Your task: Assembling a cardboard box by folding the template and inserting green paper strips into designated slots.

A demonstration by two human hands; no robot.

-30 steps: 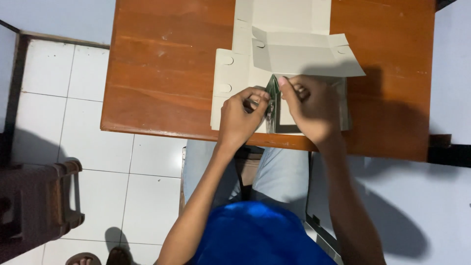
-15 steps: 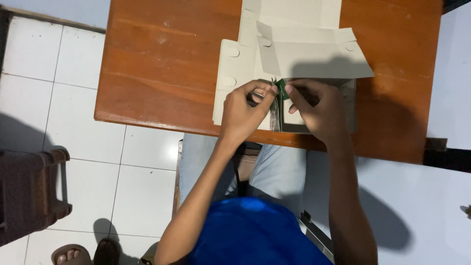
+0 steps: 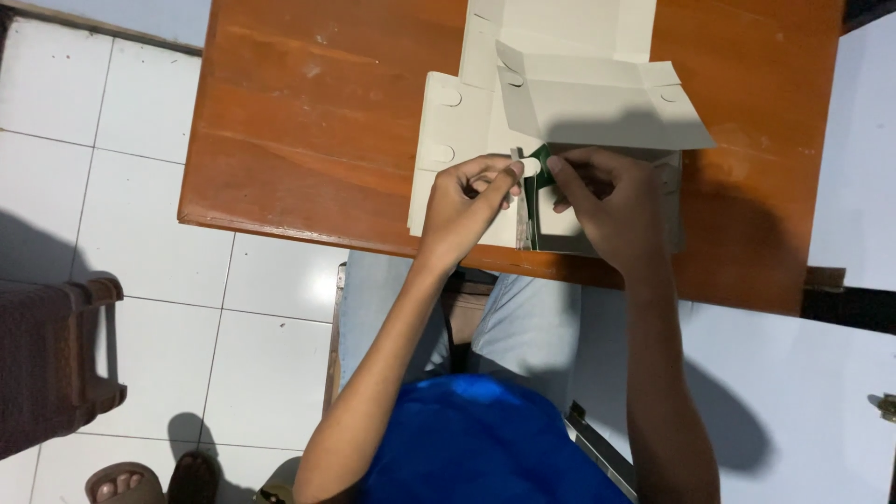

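A white tiled floor (image 3: 149, 280) fills the left of the frame, with one brown woven stool (image 3: 51, 364) at the lower left. One glossy wooden tabletop (image 3: 317, 121) spans the top. On it, centre, lies one flattened pale cardboard box (image 3: 569, 103) with round tabs. The left hand (image 3: 467, 205) pinches a tab; the right hand (image 3: 611, 210) is curled on a dark green flap (image 3: 537, 187).

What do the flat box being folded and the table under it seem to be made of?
The flat box looks like thin paperboard with a matt pale grey face: it holds sharp creases and has die-cut round tabs; a dark green side shows between the left hand and right hand. The table looks like wood or wood veneer, reddish-brown with visible grain, light scuffs and a slight sheen.
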